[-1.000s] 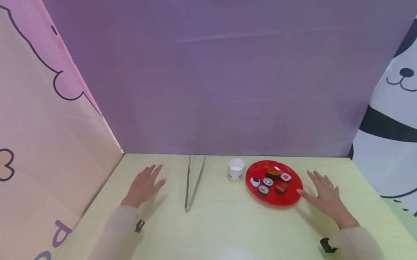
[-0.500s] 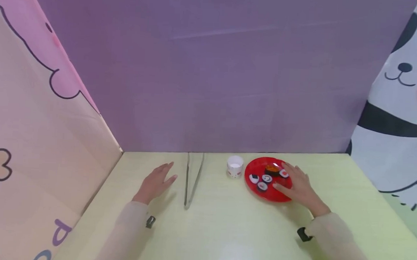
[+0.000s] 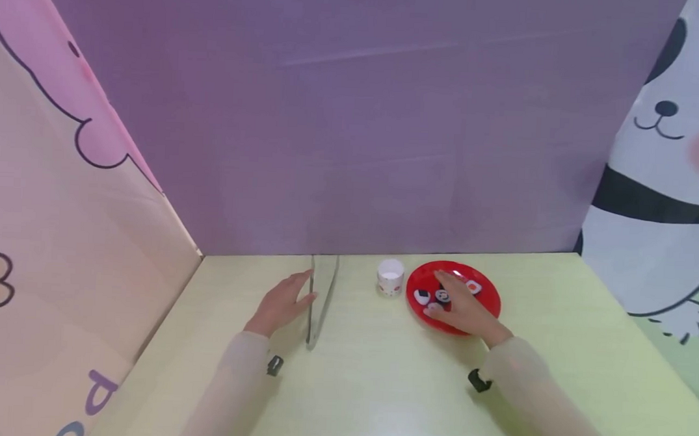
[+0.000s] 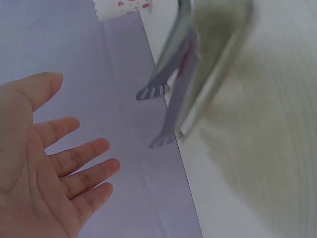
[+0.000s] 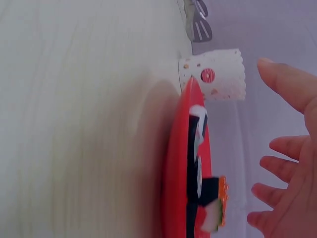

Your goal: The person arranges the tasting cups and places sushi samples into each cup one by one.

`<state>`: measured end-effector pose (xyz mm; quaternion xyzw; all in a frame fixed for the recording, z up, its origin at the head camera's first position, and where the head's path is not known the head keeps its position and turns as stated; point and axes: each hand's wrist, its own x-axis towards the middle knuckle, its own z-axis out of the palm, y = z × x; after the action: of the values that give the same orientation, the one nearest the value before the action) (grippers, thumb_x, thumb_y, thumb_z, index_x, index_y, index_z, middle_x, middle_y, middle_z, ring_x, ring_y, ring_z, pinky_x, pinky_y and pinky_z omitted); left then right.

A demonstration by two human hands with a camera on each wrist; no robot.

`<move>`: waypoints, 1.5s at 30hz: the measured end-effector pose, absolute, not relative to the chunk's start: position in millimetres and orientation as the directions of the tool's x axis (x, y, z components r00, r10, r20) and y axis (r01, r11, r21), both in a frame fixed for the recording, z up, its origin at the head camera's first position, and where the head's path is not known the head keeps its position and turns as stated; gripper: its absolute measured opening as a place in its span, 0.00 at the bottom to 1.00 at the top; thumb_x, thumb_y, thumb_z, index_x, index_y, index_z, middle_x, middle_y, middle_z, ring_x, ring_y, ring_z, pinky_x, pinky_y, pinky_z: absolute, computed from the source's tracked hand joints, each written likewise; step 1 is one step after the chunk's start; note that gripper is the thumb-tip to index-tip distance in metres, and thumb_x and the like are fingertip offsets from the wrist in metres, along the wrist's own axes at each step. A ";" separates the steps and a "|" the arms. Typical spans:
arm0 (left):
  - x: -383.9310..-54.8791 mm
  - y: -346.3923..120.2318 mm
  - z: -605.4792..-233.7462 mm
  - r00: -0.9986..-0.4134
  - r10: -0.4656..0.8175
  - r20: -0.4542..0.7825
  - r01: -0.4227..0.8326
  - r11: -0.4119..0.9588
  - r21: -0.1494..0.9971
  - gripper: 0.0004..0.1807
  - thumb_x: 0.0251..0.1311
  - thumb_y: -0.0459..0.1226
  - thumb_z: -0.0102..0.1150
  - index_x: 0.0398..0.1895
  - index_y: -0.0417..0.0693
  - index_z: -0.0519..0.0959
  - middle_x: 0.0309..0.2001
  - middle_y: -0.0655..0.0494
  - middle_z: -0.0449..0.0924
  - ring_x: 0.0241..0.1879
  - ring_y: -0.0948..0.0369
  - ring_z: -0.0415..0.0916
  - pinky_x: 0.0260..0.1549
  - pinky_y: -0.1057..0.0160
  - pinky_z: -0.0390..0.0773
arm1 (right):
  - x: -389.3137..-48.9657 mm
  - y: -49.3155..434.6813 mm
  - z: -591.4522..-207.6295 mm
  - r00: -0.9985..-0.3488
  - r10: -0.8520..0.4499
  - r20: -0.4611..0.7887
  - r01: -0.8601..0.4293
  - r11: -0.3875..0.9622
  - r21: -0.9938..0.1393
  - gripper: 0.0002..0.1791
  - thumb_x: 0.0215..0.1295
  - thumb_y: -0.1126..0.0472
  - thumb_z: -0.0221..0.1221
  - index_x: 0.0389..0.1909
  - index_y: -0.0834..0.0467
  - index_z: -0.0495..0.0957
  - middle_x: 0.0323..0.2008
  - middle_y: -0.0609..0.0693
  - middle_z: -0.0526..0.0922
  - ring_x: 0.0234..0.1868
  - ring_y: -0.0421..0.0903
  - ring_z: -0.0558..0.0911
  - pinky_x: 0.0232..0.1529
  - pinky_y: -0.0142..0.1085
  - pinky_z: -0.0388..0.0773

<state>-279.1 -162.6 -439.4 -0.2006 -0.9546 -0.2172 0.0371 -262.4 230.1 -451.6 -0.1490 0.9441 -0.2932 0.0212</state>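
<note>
My left hand (image 3: 279, 306), fingers spread, is beside the metal tongs (image 3: 327, 303), its fingertips overlapping their left arm in the head view. From the left wrist, the palm (image 4: 29, 173) shows nothing held, and the tongs' slotted ends (image 4: 168, 124) point away. My right hand (image 3: 467, 309) hovers over the red plate (image 3: 494, 307), covering some of the toy sushi. A rice ball (image 3: 421, 296) and a roll (image 3: 442, 295) show left of it. In the right wrist view, its relaxed fingers are apart from the orange-topped sushi (image 5: 223, 196).
A small white cup (image 3: 390, 278) with a red pattern stands between tongs and plate. Behind the pale table (image 3: 366, 381) rises a purple backdrop (image 3: 353, 127). Printed panels close both sides, the right one with a panda (image 3: 652, 257).
My right hand has moved left from beside the plate to over it. The left hand has moved right, up to the tongs. Tongs, cup and plate stay in place.
</note>
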 end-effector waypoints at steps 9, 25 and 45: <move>-284.9 -141.2 -439.7 -0.912 0.376 0.165 0.409 0.789 0.459 0.32 0.67 0.47 0.49 0.71 0.47 0.57 0.68 0.44 0.61 0.66 0.45 0.59 0.64 0.45 0.58 | -277.4 207.2 -448.3 -0.957 -0.288 -0.020 -0.218 0.767 -0.604 0.50 0.55 0.47 0.65 0.72 0.58 0.48 0.70 0.60 0.54 0.68 0.61 0.56 0.52 0.59 0.72; -296.8 -99.8 -440.8 -0.920 0.369 0.130 0.374 0.733 0.568 0.34 0.65 0.48 0.52 0.70 0.45 0.58 0.68 0.45 0.61 0.68 0.49 0.58 0.66 0.49 0.56 | -305.0 174.1 -451.2 -0.972 -0.226 -0.056 -0.128 0.718 -0.685 0.50 0.57 0.50 0.65 0.72 0.59 0.47 0.69 0.61 0.57 0.68 0.60 0.57 0.62 0.58 0.61; -305.3 -81.1 -443.1 -0.900 0.393 0.191 0.430 0.724 0.539 0.32 0.64 0.45 0.54 0.68 0.44 0.61 0.63 0.45 0.69 0.63 0.50 0.65 0.63 0.51 0.62 | -327.4 150.5 -463.9 -0.989 -0.143 -0.041 -0.049 0.577 -0.815 0.40 0.57 0.64 0.65 0.67 0.64 0.55 0.64 0.63 0.65 0.62 0.60 0.66 0.63 0.56 0.62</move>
<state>-305.3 -81.1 -443.1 -0.2217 -0.9279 -0.2982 0.0314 -327.4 150.5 -463.9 -0.0540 0.8865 -0.4568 0.0512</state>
